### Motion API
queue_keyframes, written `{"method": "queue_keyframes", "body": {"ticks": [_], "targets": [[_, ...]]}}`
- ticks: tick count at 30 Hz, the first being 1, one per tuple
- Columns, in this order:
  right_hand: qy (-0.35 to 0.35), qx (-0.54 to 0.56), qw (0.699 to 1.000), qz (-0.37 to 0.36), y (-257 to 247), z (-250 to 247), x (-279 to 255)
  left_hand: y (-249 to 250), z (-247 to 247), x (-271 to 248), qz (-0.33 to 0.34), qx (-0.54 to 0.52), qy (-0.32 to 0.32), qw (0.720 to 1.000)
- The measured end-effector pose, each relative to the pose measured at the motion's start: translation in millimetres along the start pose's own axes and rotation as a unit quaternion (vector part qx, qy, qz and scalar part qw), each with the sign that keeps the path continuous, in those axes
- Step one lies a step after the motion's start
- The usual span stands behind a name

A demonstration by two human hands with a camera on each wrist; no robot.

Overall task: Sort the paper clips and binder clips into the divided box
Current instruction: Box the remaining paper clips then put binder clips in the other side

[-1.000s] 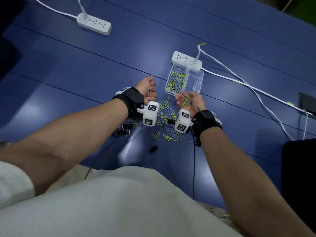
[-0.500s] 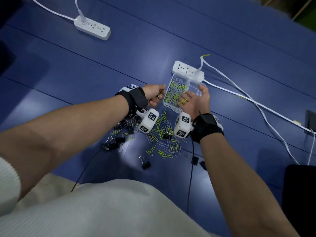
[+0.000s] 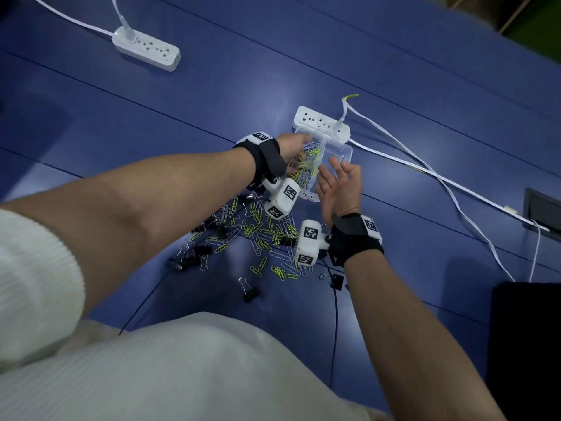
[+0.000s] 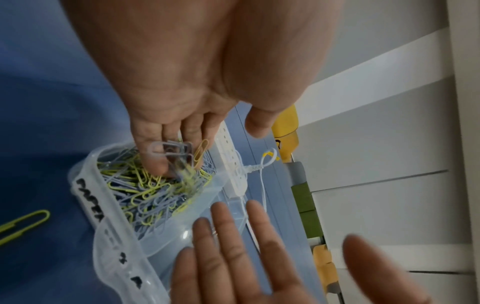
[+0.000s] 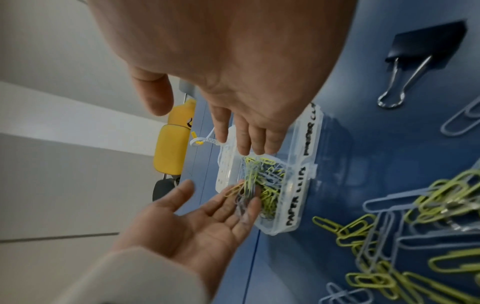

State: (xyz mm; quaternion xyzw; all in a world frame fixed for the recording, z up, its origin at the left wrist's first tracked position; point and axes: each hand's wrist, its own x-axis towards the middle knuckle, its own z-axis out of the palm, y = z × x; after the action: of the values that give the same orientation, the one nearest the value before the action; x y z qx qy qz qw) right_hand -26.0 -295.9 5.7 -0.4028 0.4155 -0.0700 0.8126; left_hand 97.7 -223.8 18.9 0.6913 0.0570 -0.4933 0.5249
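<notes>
A clear divided box stands on the blue table, its left compartment full of yellow and grey paper clips. My left hand hovers over that compartment, palm up and fingers straight, and a few clips slide off the fingertips. My right hand is held flat beside the box's right compartment, holding nothing. Near my wrists lies a loose pile of paper clips. Black binder clips lie around the pile.
One white power strip touches the box's far side and another lies far left. White cables run right. A dark object sits at the right edge. A yellow bottle stands beyond the table.
Both hands moved from the pile forward to the box. The right hand's clips are gone from its palm. The left fist has opened over the paper clip compartment.
</notes>
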Motion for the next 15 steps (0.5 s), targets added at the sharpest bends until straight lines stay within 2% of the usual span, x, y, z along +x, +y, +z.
{"method": "queue_keyframes", "body": {"ticks": [10, 15], "targets": [[0.013, -0.082, 0.996, -0.031, 18.9, -13.4, -12.1, -3.0, -16.4, -9.0, 0.014, 0.009, -0.081, 0.997], [0.045, -0.207, 0.976, -0.051, 34.9, -14.8, -18.0, -21.8, -28.7, -24.7, 0.094, 0.076, -0.030, 0.992]]}}
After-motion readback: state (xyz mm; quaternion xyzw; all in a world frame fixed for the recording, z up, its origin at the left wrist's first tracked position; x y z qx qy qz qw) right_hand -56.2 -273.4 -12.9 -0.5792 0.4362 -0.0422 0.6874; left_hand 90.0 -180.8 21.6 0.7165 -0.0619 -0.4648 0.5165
